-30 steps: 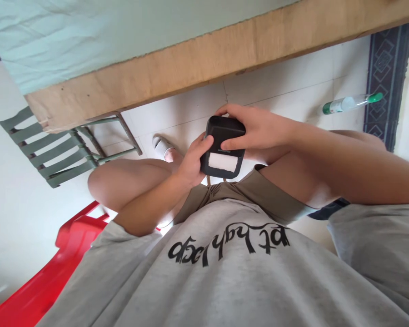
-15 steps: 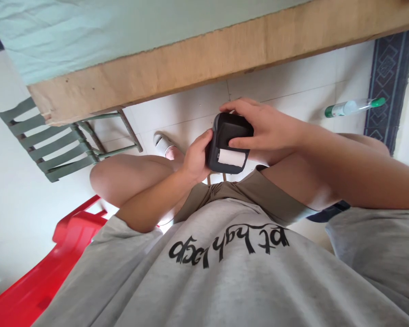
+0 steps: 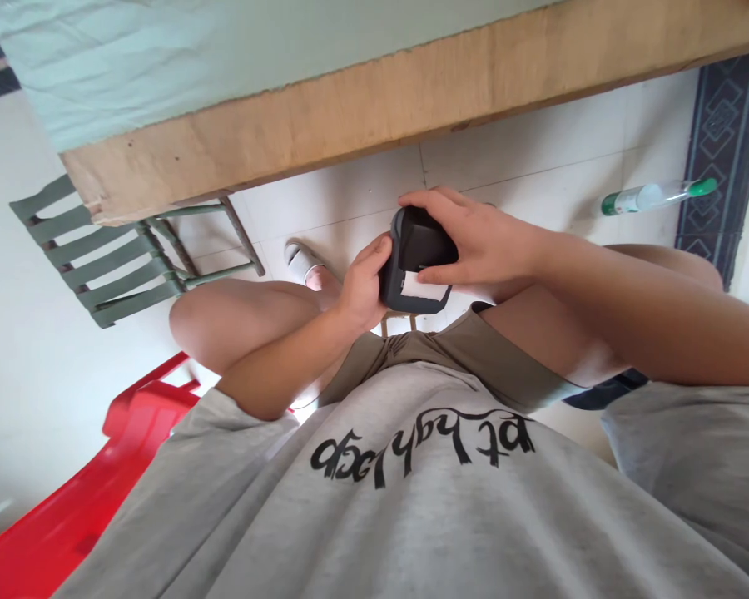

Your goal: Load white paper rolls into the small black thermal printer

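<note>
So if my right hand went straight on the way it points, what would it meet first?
The black handheld device it's touching; past that, probably your left hand, though depth is hard to judge.

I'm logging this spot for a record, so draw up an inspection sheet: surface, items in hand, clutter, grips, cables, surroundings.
Surface: table with a bare wooden edge and a pale green cover, wrinkled at the left.
Items in hand: black device with a white panel, held up off the table.
Clutter: green-capped bottle on the floor, right side.
Left grip: on the device's left side.
Right grip: over its right side, thumb across part of the white panel.
Cables: nothing seen that is plainly a cable.
Surroundings: green-strapped seat and red plastic furniture at left; dark patterned border at right.
</note>
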`<state>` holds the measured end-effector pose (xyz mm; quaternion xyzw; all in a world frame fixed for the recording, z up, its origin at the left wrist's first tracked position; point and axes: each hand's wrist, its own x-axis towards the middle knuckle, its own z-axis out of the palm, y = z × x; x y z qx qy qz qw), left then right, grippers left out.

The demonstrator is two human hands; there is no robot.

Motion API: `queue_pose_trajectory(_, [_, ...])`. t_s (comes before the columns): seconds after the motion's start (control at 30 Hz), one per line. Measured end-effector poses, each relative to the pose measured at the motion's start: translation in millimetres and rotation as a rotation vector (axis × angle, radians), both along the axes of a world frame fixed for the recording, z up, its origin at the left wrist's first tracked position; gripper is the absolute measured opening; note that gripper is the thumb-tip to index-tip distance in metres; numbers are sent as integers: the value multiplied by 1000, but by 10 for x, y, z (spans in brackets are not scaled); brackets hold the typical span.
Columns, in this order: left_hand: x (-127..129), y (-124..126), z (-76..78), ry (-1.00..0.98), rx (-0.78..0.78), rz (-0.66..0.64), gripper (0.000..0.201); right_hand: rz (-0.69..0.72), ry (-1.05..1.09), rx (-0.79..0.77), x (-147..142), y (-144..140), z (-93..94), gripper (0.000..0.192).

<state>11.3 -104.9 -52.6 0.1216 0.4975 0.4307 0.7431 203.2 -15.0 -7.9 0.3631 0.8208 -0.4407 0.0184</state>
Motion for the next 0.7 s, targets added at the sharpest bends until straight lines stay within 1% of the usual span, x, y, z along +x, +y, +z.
queue_pose_trajectory(0.17, [1, 6, 2, -6, -41, -1, 41, -19, 0, -13, 9, -6, -17, 107])
queue_pose_trajectory(0.3, [1, 7, -34, -41, -87, 13, 35, -24, 8, -34, 16, -3, -27, 111])
queue_pose_trajectory(0.47, [-9, 16, -68, -44, -98, 11, 33, -13, -12, -43, 5, -1, -13, 115])
queue_pose_trajectory(0.6, [-7, 34, -21, -38, -82, -19, 35, -14, -27, -23, -14, -21, -13, 112])
queue_pose_trajectory(0.7, [6, 50, 36, -53, -87, -72, 45, -13, -40, 9, -19, -35, -7, 106])
